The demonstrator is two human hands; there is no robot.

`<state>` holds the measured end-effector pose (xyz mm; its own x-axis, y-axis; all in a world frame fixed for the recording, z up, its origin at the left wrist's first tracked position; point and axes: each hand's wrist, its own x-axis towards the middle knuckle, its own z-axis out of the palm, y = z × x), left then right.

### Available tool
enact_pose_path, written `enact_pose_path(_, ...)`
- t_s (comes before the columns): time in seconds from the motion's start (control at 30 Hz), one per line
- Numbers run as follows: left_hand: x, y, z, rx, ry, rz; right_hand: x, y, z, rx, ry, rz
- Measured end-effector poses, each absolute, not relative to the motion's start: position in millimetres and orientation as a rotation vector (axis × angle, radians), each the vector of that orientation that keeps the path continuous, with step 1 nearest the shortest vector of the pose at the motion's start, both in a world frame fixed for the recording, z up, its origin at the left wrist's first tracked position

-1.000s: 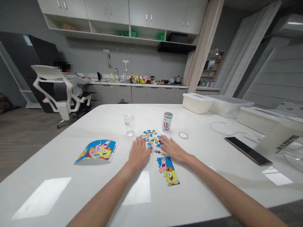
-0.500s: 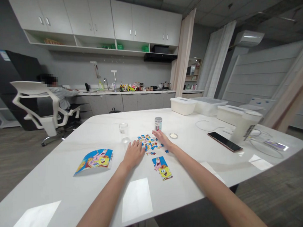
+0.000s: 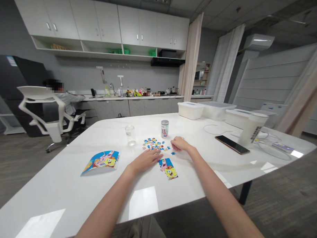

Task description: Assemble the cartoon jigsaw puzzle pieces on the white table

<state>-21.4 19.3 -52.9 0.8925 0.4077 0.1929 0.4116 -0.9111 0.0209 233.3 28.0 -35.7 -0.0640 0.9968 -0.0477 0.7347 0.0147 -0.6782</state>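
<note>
My left hand [image 3: 146, 159] lies flat on the table, fingers stretched out between the loose jigsaw puzzle pieces [image 3: 152, 144] and the partly joined puzzle [image 3: 168, 168]. Whatever is under its fingertips is hidden. To the right of the loose pieces, my right hand [image 3: 180, 144] has its fingers curled in and pressed together; what they hold, if anything, does not show. A single blue piece [image 3: 173, 153] lies just below it. The joined section shows a pink and a yellow cartoon figure on blue. A curled picture sheet [image 3: 102, 162] with similar figures lies to the left.
Behind the pieces stand a clear jar [image 3: 130, 135] and a can [image 3: 164, 129] with a silver top. At right are a phone [image 3: 232, 144], a frosted cup [image 3: 253, 129], cables and white storage boxes [image 3: 190, 111]. A person [image 3: 69, 102] sits at the far counter.
My left hand has moved right and flattened over the spot of a small joined strip. My right hand has drawn back rightward from the pieces and curled its fingers, mostly covering the round lid.
</note>
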Motion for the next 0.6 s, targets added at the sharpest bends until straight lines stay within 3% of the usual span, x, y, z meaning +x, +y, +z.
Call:
enact_pose_path(0.2,-24.1,18.8,-53.3,-3.037,-0.778,-0.244,225.5,26.6,-38.6,-1.778,-1.871,1.022)
enact_pose_path(0.5,-21.9,15.3,-47.4,-3.002,-0.806,-0.322,197.4,21.4,-32.7,-1.541,-1.890,0.920)
enact_pose_path(0.6,-23.6,17.1,-47.1,-2.967,-0.859,-0.338,198.6,24.1,-32.9,-1.531,-1.945,0.662)
